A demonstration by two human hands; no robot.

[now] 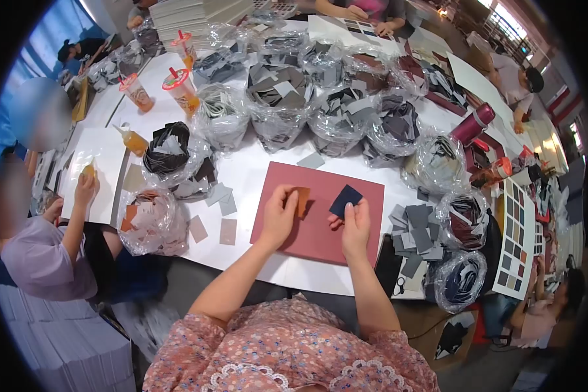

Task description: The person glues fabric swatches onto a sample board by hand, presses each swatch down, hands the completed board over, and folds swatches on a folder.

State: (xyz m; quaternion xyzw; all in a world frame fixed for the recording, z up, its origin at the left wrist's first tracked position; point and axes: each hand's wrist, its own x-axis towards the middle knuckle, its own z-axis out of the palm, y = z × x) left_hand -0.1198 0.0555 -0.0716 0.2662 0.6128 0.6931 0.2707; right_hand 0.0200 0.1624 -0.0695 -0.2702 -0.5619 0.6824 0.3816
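Over a dusty red board on the white table, my left hand holds an orange-brown swatch between thumb and fingers. To its right, my right hand grips a dark navy swatch, thumb on its lower edge. A gap separates the two swatches. Just beyond the board's top edge lies a loose grey swatch. Pinkish swatches rest left of the board, and a pile of grey swatches lies to its right.
Plastic bags of swatches arc around the board. Drink cups and a glue bottle stand at the left. A red flask and a swatch chart are at the right. Co-workers sit around the table, one in lilac at left.
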